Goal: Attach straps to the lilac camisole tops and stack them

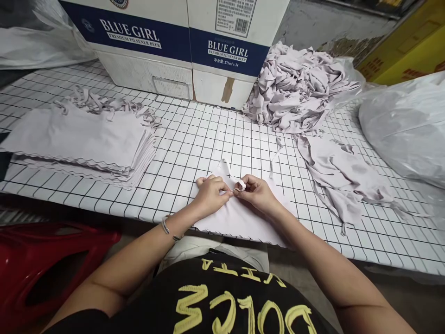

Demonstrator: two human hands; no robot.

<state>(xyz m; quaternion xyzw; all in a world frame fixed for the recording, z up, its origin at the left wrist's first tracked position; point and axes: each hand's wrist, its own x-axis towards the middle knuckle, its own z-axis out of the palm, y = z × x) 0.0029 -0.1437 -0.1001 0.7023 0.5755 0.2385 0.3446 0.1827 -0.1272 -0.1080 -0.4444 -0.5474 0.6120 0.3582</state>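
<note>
A pale pinkish-grey garment [239, 218] with thin straps lies at the table's front edge, directly under both hands. My left hand [212, 192] pinches part of a strap between thumb and fingers. Close by on the right, my right hand [256, 192] is closed on the same strap [240, 185], which curls up in a small loop between the fingertips. The exact spot where the fingertips meet is partly hidden. Another strap [277, 155] of the garment stretches away over the table, beyond my right hand.
Flat garments are stacked [86, 139] on the left. Loose pieces [347, 176] lie on the right, before a big crumpled heap [295, 88]. Beer cartons [174, 46] stand at the back of the grid-patterned table [181, 153]. A plastic bag [410, 125] bulges far right; a red stool [52, 260] is below left.
</note>
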